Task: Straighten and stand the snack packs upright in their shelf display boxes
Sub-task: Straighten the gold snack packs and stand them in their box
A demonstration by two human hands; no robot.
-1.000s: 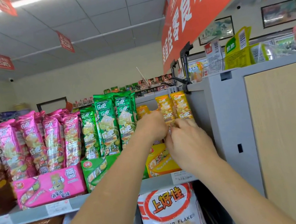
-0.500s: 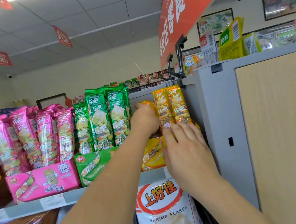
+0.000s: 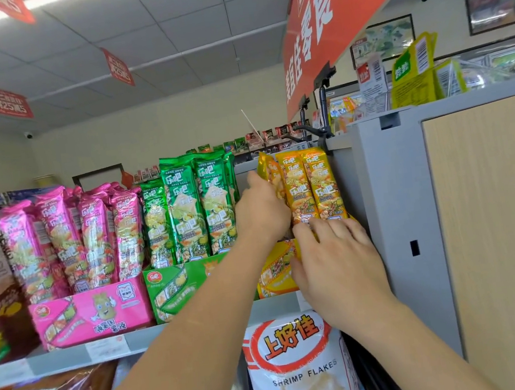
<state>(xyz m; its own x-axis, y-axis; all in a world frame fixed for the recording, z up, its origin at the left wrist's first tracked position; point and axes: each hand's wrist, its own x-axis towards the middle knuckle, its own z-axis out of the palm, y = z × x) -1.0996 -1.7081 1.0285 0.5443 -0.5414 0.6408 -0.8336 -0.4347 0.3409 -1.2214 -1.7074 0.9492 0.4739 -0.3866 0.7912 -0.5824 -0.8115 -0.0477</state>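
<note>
Yellow foil snack packs (image 3: 312, 187) stand upright in their yellow cardboard display box (image 3: 275, 269) at the grey shelf's (image 3: 201, 326) right end, the leftmost pack (image 3: 268, 172) leaning left into the gripping left hand (image 3: 261, 209), the right hand (image 3: 336, 259) flat-fingered against their bases.

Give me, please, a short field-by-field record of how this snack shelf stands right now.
Left hand: grips the leftmost of the yellow packs, which leans
Right hand: fingers straight, pressing the yellow packs' lower ends
Yellow box: front partly hidden by both hands
Green packs: upright in the green box
Pink packs: standing in the pink box, some slightly tilted
Below the shelf: a shrimp flakes bag
</note>
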